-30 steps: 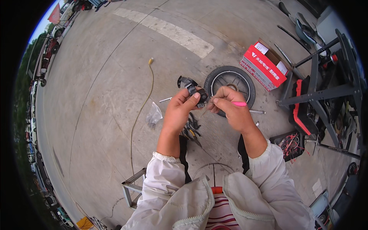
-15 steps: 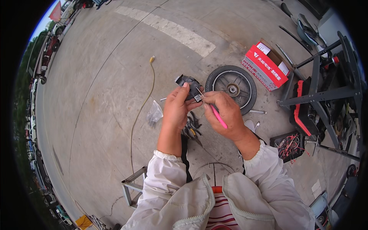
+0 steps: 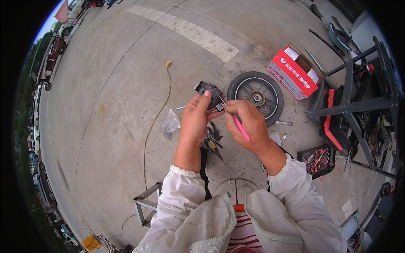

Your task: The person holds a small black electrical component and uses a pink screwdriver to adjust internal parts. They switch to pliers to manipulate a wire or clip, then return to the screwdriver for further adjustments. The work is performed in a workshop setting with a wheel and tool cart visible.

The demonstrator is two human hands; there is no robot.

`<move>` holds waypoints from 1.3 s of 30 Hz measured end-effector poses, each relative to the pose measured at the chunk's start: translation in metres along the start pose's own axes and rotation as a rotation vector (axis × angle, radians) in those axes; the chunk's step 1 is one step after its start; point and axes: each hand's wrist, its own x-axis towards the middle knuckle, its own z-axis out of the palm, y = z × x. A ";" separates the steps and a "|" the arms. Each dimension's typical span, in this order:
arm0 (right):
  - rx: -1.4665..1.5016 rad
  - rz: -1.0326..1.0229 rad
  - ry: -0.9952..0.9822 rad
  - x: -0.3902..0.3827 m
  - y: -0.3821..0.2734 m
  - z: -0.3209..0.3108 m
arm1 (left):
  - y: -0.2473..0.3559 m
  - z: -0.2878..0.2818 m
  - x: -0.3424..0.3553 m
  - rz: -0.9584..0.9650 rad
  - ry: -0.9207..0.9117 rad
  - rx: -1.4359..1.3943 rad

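My left hand (image 3: 197, 114) is closed round a dark, curved plastic part (image 3: 211, 90), thumb lying across its top. A small pale label shows on the part's near right end. In my right hand (image 3: 249, 126) is a thin tool with a pink handle (image 3: 240, 126), pinched near its shaft. Its narrow metal shaft (image 3: 222, 100) points up and left against the part; whether the tip touches it or sits inside it I cannot tell. Just beyond my right hand a black spoked wheel (image 3: 255, 96) lies flat on the ground.
Pliers (image 3: 214, 139) lie below my hands, beside a clear plastic bag (image 3: 171, 123). A yellow cable (image 3: 168, 80) runs along the left. At right stand a red box (image 3: 294, 71), a metal rack (image 3: 350, 103) and a bin of wires (image 3: 316, 162). A metal stool (image 3: 147, 202) is lower left.
The dark part and the tool's shaft have shifted very slightly to the right. Both hands keep their holds.
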 end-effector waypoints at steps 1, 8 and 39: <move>-0.002 -0.003 0.004 0.000 0.000 0.000 | -0.001 0.000 0.000 0.007 -0.004 -0.003; -0.074 0.009 0.055 -0.004 -0.001 0.006 | -0.014 0.000 0.003 0.058 0.032 0.003; 0.679 0.791 -0.052 0.005 0.021 -0.035 | -0.014 -0.001 0.002 0.000 -0.098 0.230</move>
